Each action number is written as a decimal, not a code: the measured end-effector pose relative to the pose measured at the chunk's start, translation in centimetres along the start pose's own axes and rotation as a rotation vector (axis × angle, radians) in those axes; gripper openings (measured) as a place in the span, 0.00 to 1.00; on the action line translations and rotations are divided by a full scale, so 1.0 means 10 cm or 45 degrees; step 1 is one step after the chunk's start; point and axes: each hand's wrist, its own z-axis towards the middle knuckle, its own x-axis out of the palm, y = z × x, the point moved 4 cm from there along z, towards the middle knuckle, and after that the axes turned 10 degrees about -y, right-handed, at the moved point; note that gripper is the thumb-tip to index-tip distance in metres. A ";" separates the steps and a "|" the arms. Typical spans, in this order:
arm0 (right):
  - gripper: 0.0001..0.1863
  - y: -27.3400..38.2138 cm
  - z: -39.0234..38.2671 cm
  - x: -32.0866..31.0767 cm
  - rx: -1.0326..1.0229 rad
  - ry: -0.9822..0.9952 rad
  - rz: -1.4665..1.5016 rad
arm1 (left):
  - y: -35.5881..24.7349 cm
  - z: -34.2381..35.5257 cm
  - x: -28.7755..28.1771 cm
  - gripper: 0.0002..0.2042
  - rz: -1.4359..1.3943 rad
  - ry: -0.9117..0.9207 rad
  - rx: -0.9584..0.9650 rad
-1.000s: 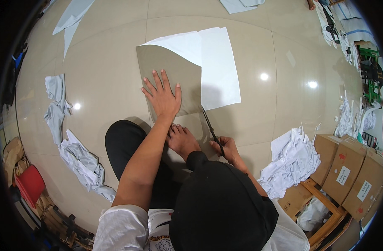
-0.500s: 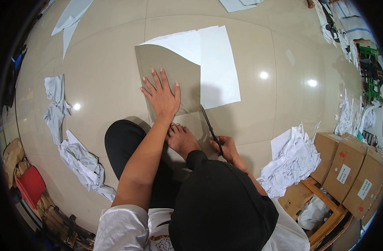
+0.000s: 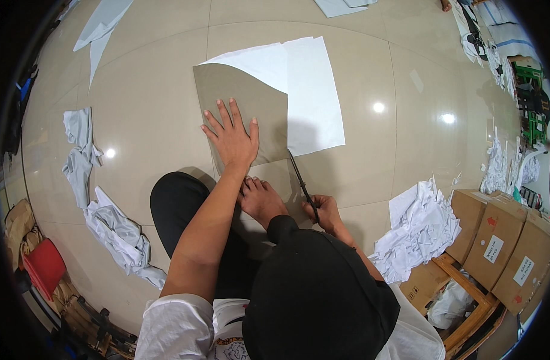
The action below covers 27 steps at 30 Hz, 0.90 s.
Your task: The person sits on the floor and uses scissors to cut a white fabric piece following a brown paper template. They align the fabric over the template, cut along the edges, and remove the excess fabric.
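My left hand [image 3: 233, 141] lies flat with fingers spread on a grey-brown pattern piece [image 3: 263, 120] with a curved upper edge. Under that piece lies white fabric [image 3: 315, 96], which shows along the top and the right side. Around the handles of a pair of dark scissors [image 3: 302, 180], my right hand [image 3: 326, 213] is closed. The scissor tips touch the bottom edge of the white fabric, right at the pattern piece's lower right corner. How far the blades stand apart is hard to make out.
My bare foot [image 3: 263, 201] is just below the pattern piece. Crumpled white scraps [image 3: 416, 231] are heaped at the right, beside cardboard boxes [image 3: 497, 240] and a wooden frame [image 3: 467, 288]. Grey-white scraps [image 3: 116, 231] trail along the left. More cut fabric [image 3: 104, 27] lies at the far left.
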 end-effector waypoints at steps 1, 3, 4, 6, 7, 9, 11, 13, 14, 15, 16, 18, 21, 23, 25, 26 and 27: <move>0.16 0.01 0.00 0.00 0.000 0.003 0.000 | 0.00 0.00 0.00 0.42 0.005 0.003 0.000; 0.16 0.02 -0.01 0.00 -0.014 -0.008 -0.004 | 0.00 0.00 0.00 0.42 0.006 0.003 0.000; 0.16 0.02 -0.01 -0.01 -0.021 -0.014 -0.005 | 0.00 0.00 0.00 0.42 0.003 0.000 0.000; 0.16 0.02 0.00 -0.02 -0.027 -0.008 -0.022 | 0.00 0.00 0.00 0.42 -0.003 -0.005 0.002; 0.16 0.01 0.00 -0.02 -0.030 -0.005 -0.031 | 0.00 0.00 0.00 0.42 -0.006 -0.008 0.003; 0.17 0.00 0.00 -0.01 -0.025 -0.010 -0.005 | 0.00 0.00 0.00 0.42 -0.012 -0.012 0.004; 0.18 -0.01 0.00 -0.01 -0.025 -0.013 0.001 | 0.00 -0.01 0.00 0.42 -0.019 -0.015 0.004; 0.18 0.00 -0.01 -0.01 -0.030 -0.011 -0.012 | 0.00 0.00 -0.01 0.42 -0.020 -0.006 -0.002; 0.18 0.00 0.00 -0.01 -0.032 -0.009 -0.015 | 0.00 0.00 -0.02 0.42 -0.020 -0.002 -0.004; 0.19 0.00 0.00 -0.02 -0.035 -0.008 -0.019 | 0.00 0.00 -0.01 0.42 -0.020 -0.008 -0.002; 0.19 -0.01 0.01 -0.02 -0.038 -0.007 -0.022 | 0.00 0.00 -0.01 0.42 -0.020 -0.015 0.001; 0.19 -0.01 0.02 -0.01 -0.044 -0.010 -0.030 | 0.00 0.00 -0.01 0.42 -0.021 -0.022 0.004; 0.19 -0.01 0.03 0.00 -0.045 -0.011 -0.023 | 0.00 -0.01 -0.01 0.42 -0.035 -0.034 0.010; 0.19 0.00 0.03 0.00 -0.035 -0.006 -0.009 | 0.00 -0.01 -0.01 0.41 -0.060 -0.060 0.019; 0.19 -0.01 0.02 0.00 -0.018 0.001 0.007 | 0.00 -0.01 -0.01 0.41 -0.042 -0.033 0.010; 0.19 -0.01 0.00 -0.01 -0.021 0.011 -0.002 | 0.00 0.00 0.00 0.42 -0.033 -0.019 0.006; 0.19 -0.01 -0.01 -0.03 -0.024 0.022 -0.011 | 0.00 0.00 0.00 0.42 -0.029 -0.015 0.005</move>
